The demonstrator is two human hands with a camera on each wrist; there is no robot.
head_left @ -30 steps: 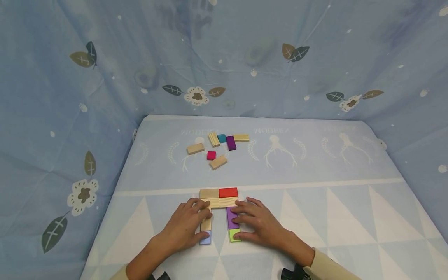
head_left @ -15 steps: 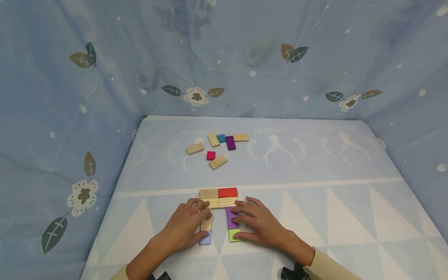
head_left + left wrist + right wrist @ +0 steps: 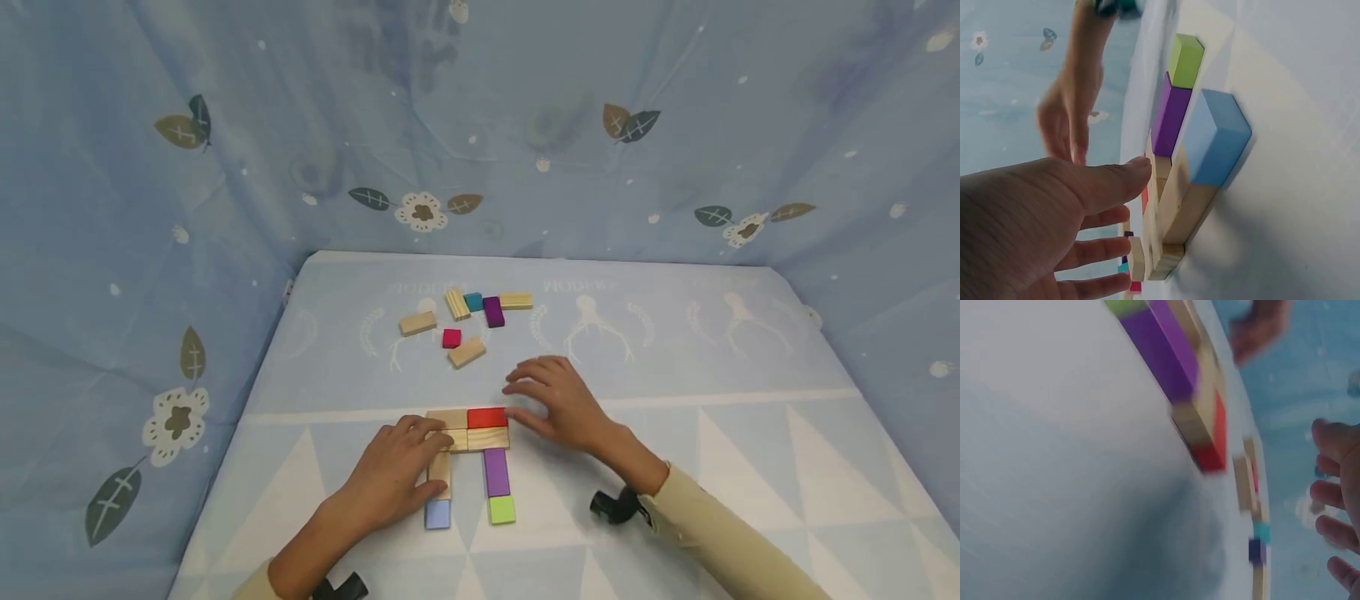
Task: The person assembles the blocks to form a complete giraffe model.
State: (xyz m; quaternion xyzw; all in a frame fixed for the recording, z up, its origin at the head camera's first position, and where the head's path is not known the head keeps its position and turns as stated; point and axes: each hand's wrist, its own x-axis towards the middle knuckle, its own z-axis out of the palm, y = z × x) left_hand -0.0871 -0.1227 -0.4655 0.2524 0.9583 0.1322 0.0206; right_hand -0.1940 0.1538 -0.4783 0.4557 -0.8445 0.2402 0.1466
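Note:
Wooden blocks lie joined in an arch-like shape in the head view. Its top has a red block (image 3: 487,418) beside a plain block (image 3: 447,419), with two plain blocks below them. The right leg is a purple block (image 3: 497,472) and a green block (image 3: 502,510); the left leg is a plain block and a light blue block (image 3: 437,515). Over the left side my left hand (image 3: 393,475) is spread, its fingers partly covering the plain blocks. In the left wrist view its thumb is straight. My right hand (image 3: 558,404) hovers right of the red block, fingers loosely bent, holding nothing.
Farther back lie several loose blocks: a small red one (image 3: 452,338), a teal one (image 3: 473,302), a dark purple one (image 3: 493,312) and plain ones, such as a tilted plain block (image 3: 467,352). Patterned blue cloth (image 3: 480,125) rises behind the table.
My right hand has lifted off the purple and green blocks and moved forward, past the red block. The left hand stays nearly in place, its thumb slightly farther forward.

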